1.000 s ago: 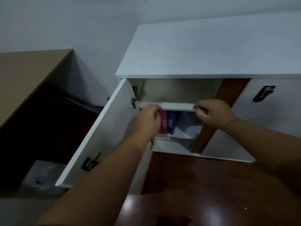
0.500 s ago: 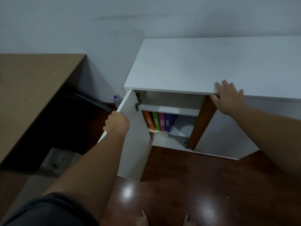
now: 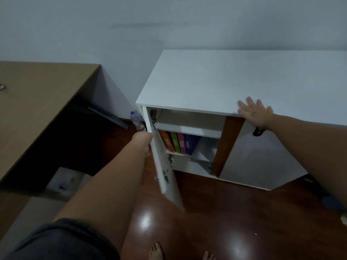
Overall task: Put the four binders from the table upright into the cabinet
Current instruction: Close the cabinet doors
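Several binders stand upright side by side on the middle shelf of the white cabinet: orange, green, pink and blue. My left hand is behind the outer face of the cabinet's left door, fingers hidden by the door, which is seen nearly edge-on. My right hand lies flat with fingers spread on the front edge of the cabinet top, holding nothing.
A brown table stands at the left. A plastic bottle sits on the floor between table and cabinet. The right cabinet door with a black handle is shut. My bare feet show at the bottom on glossy wooden floor.
My left hand left the binders and went to the door, which has swung toward the cabinet. My right hand moved from the shelf edge up onto the cabinet top. My head has risen.
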The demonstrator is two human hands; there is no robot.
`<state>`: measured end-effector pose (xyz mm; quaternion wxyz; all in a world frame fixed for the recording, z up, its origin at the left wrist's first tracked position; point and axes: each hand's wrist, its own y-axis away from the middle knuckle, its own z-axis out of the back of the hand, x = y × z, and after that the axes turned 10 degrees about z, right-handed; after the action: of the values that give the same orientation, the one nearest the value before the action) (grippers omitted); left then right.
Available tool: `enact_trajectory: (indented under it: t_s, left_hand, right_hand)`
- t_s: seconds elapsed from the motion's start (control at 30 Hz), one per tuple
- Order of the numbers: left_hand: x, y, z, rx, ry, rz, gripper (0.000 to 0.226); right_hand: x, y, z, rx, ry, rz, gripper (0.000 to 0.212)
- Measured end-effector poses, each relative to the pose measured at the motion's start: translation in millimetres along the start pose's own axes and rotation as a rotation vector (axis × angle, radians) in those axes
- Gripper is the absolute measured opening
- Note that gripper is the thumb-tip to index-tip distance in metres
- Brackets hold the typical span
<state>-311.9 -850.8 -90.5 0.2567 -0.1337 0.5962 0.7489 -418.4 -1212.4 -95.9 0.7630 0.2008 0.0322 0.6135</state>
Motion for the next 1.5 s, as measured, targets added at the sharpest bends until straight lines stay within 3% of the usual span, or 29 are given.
enact_trajectory:
  t_s: [0.13, 0.27, 0.37, 0.47, 0.53, 0.63, 0.7, 0.83, 0.93, 1.07, 1.4, 1.5]
  left_hand:
    - [6.2, 9.6, -46.3, 0.205, 0.168, -0.004, 0.021]
    - [-2.3, 21.6, -89.3, 0.354, 0.347, 0.032, 0.058]
    - [-20.7, 27.9, -112.1, 0.418, 0.384, 0.045, 0.081]
    - [-42.0, 29.2, -125.2, 0.443, 0.399, 0.089, 0.071]
    - [-50.6, 27.5, -130.1, 0.439, 0.396, 0.099, 0.061]
    - [-60.1, 17.8, -137.5, 0.442, 0.388, 0.071, 0.065]
    - [-64.0, 11.5, -141.7, 0.436, 0.415, 0.079, 0.057]
    - [-70.1, 0.5, -147.7, 0.414, 0.447, 0.095, 0.046]
    - [-74.2, -4.2, -149.8, 0.455, 0.461, 0.109, 0.042]
    - [-76.4, -5.7, -148.6, 0.473, 0.399, 0.119, 0.045]
    - [-77.8, -10.2, -126.9, 0.548, -0.032, 0.151, 0.060]
    - [-80.2, -4.9, -114.6, 0.465, -0.383, 0.039, 0.053]
  right_hand:
    - [-0.5, 2.0, 3.2, 0.021, -0.089, -0.006, 0.059]
    - [2.6, 3.7, 6.8, -0.007, -0.120, -0.002, 0.068]
    - [11.6, 6.7, 11.2, -0.001, -0.124, -0.010, 0.093]
    - [25.9, 9.1, 6.0, -0.020, -0.111, -0.030, 0.120]
    - [34.0, 9.5, -0.7, -0.043, -0.060, -0.041, 0.130]
    - [37.7, 7.1, -5.1, -0.037, 0.017, -0.067, 0.138]
    - [38.1, 6.3, -8.4, -0.086, 0.081, -0.073, 0.129]
    - [46.7, 0.4, -23.9, -0.380, 0.135, -0.121, 0.075]
    - [54.5, -7.4, -24.7, -0.444, 0.131, -0.194, 0.052]
    - [52.9, -8.2, -22.3, -0.393, 0.155, -0.211, 0.052]
    - [65.4, -5.7, -16.1, -0.371, 0.129, -0.268, 0.049]
    - [68.2, -5.7, -13.4, -0.355, 0.113, -0.284, 0.048]
